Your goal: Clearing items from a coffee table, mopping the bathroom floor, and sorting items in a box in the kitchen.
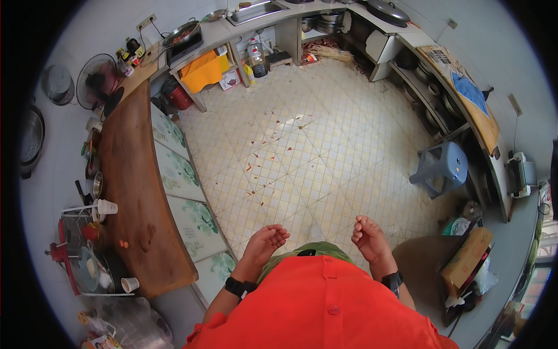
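My left hand is raised at waist height in front of my red shirt, its fingers loosely curled in. On the other side my right hand is lifted to the same height, fingers folded toward the palm. Nothing shows in either hand, and neither touches anything. Both wrists carry dark bands. Below and beyond the hands lies the tiled floor, strewn with small red scraps. Nearest my left hand is the wooden counter with pale, green-patterned cabinet doors.
A blue plastic stool stands at right, near open shelves. A cardboard box sits close on my right. Along the far counter are a pan and a sink. A fan and a dish rack line the left.
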Motion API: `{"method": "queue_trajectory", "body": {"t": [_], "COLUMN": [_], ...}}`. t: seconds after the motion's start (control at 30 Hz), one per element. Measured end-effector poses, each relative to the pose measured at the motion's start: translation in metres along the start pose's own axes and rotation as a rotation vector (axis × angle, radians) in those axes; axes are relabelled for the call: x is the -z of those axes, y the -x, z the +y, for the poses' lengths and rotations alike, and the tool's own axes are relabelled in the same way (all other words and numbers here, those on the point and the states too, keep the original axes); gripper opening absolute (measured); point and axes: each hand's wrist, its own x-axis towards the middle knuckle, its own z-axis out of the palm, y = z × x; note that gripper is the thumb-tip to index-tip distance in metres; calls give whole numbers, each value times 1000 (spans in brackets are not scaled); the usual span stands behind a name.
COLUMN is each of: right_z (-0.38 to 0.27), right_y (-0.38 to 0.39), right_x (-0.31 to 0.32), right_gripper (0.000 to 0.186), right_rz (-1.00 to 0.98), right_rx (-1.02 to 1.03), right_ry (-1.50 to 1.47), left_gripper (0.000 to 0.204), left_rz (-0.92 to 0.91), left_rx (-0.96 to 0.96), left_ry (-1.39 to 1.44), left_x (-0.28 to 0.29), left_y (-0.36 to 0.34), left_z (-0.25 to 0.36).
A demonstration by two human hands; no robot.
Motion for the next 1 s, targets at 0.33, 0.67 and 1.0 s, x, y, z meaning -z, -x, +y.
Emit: {"method": "queue_trajectory", "body": {"t": [0.33,0.67,1.0], "right_z": [-67,-20,-6], "right_y": [-66,-82,-84], "right_x": [-5,-41,-60], "right_gripper": [12,14,14], "right_rz": [70,60,59], "right_rx": [70,0,18], "right_ry": [-7,-63,-48], "left_gripper": [21,18,18], "left_rz": [-35,-65,-87], "left_rx": [88,105,114], "left_ry": [-2,-119,-162], "left_x": [-38,-22,-8], "left_y": [-55,-80,-81], "left_z": [37,96,114]}}
